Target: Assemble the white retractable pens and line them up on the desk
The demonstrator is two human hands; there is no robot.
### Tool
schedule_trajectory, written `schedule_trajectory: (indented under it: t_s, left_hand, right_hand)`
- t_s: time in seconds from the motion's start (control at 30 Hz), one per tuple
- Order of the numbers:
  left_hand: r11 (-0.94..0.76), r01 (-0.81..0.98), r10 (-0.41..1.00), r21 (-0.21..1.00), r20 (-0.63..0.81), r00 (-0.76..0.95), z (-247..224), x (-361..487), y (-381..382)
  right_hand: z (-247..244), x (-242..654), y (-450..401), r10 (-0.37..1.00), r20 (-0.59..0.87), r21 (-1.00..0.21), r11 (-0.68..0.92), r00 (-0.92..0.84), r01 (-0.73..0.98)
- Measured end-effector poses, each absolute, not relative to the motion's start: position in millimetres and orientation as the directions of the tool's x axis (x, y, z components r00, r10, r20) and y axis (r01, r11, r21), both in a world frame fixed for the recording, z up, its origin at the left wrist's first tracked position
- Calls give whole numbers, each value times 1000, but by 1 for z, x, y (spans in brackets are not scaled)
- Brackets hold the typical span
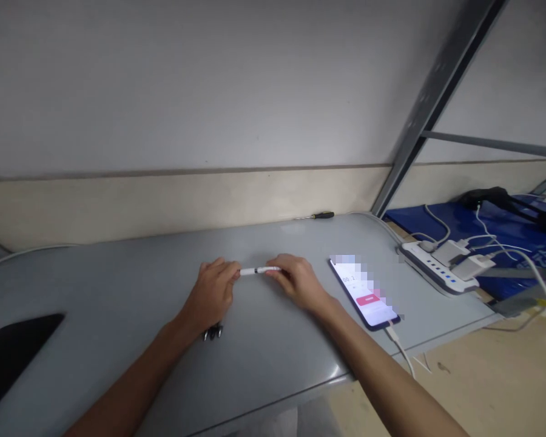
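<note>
A slim white pen with a dark band lies level between my two hands, above the grey tabletop. The fingers of my left hand are closed around its left end. My right hand pinches the other end between thumb and fingers. Both tips of the pen are partly hidden by my fingers. Just below my left wrist lie several small dark pieces with shiny ends, partly covered by the hand and too small to name.
A lit phone with a white cable lies right of my right hand. Beyond it sits a white power strip with plugged-in chargers. A screwdriver rests by the wall. A black flat object is at the left; a metal post rises at the right.
</note>
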State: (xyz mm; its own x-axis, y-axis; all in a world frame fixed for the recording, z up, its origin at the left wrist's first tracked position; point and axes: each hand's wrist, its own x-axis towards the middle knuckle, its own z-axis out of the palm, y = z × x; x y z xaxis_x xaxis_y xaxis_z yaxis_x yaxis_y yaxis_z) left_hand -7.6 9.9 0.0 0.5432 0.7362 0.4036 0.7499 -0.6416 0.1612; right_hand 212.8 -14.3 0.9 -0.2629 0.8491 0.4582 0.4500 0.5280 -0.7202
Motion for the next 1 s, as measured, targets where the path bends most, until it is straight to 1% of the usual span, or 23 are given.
schedule_trajectory:
  t_s: [0.03, 0.1, 0.23, 0.27, 0.37, 0.4, 0.5, 0.53, 0.63, 0.67, 0.77, 0.8, 0.9, 0.93, 1.0]
  left_hand:
    - [-638, 747, 744, 190, 401, 534, -2, -8, 11]
    - [-619, 750, 765, 232, 393, 510, -3, -8, 12]
    - [-605, 758, 781, 242, 362, 509, -1, -5, 9]
    - [-609, 757, 780, 237, 350, 518, 0, -4, 8]
    - [-608, 758, 786, 237, 315, 532, 3, -2, 5]
    - [-605, 759, 789, 242, 310, 530, 4, -1, 5]
    - [-601, 759, 793, 249, 302, 529, 4, -1, 4]
    - [-601, 760, 793, 246, 299, 531, 3, -1, 4]
    - [-595, 766, 797, 243, 298, 525, 1, -1, 5]
    - [-594, 765, 798, 248, 303, 522, 1, -1, 5]
    - [-599, 761, 794, 249, 305, 526, 1, -1, 5]
    - [-601, 763, 793, 240, 299, 531, 1, -1, 6]
    - [-598, 778, 791, 192, 295, 536, 1, -1, 6]
    - [-598, 782, 789, 176, 302, 535, 1, -1, 6]
    - [-603, 785, 778, 144, 323, 538, 0, -1, 6]
  right_hand:
    - [0, 213, -14, 836, 482, -702, 547, -263, 455]
    - [-2, 214, -13, 858, 460, -731, 512, -228, 451]
    - [-4, 216, -11, 937, 303, -808, 348, -171, 476]
    - [-4, 216, -10, 939, 303, -816, 344, -164, 464]
    - [-5, 216, -8, 924, 366, -839, 378, -109, 392]
    - [-6, 216, -8, 932, 351, -853, 358, -91, 380]
    - [-6, 218, -7, 971, 212, -893, 237, -107, 384]
    - [-6, 218, -7, 972, 197, -899, 230, -125, 372]
    - [-5, 220, -7, 956, 266, -909, 292, -127, 297]
    - [-6, 221, -7, 958, 263, -913, 285, -115, 292]
    - [-8, 222, -7, 981, 167, -909, 193, -101, 370]
    - [-9, 222, -6, 981, 163, -903, 191, -104, 384]
    - [-8, 222, -6, 963, 245, -902, 268, -111, 339]
    - [-7, 222, -7, 962, 247, -905, 273, -120, 327]
    - [-6, 222, -8, 968, 204, -909, 242, -146, 339]
